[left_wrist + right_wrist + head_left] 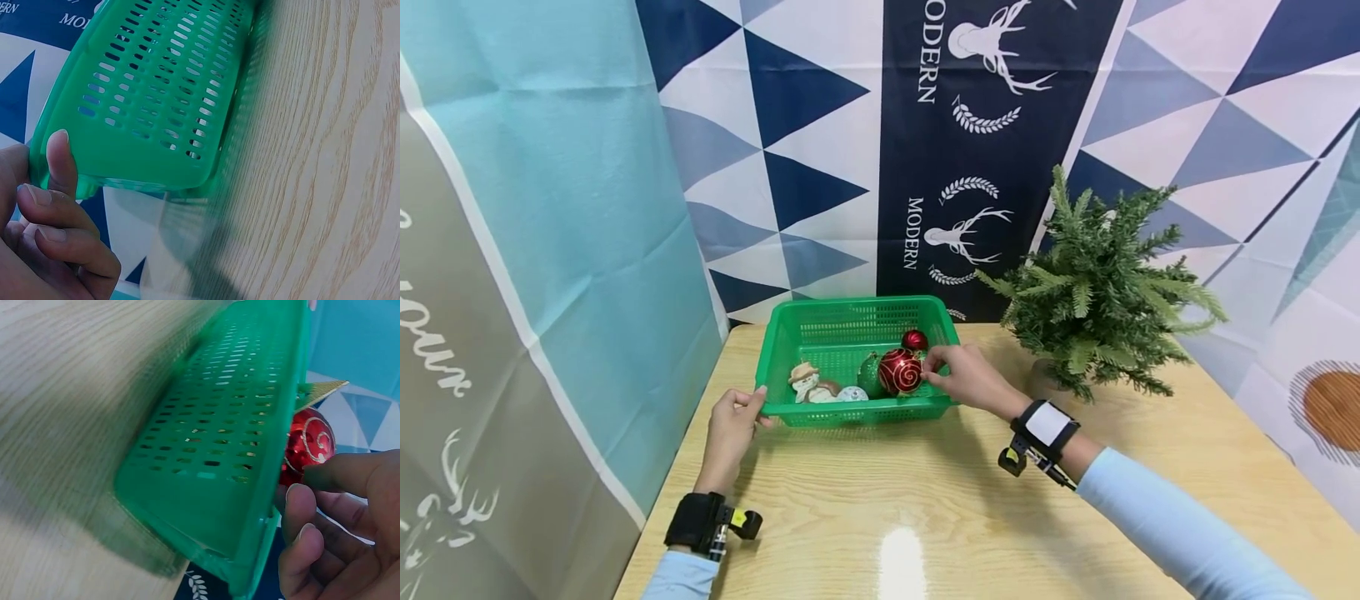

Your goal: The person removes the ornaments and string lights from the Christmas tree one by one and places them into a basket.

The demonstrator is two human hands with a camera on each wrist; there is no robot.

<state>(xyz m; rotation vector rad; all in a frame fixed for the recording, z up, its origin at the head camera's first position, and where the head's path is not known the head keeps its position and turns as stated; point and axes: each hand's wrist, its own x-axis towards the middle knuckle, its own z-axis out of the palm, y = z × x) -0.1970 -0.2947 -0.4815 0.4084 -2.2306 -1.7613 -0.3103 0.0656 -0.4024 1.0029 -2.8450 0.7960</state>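
My left hand (732,433) grips the front left corner of a green perforated plastic basket (850,412), its thumb over the rim; the left wrist view shows the other fingers curled below the rim. At the basket's right end, my right hand (973,379) pinches a shiny red Christmas ball (900,372) with a gold swirl at its right side. The right wrist view shows this red ball (315,439) above the rim; the exact finger contact is partly hidden. Inside lie a smaller red ball (914,340), a green glittery ornament (869,377), a silvery ball (852,394) and a snowman figure (805,382).
A small artificial Christmas tree (1097,292) stands on the wooden table (850,500), right of the basket. Patterned cloth (820,125) hangs behind the table and along its left side. A gold pointed piece (326,392) sticks up past the basket rim.
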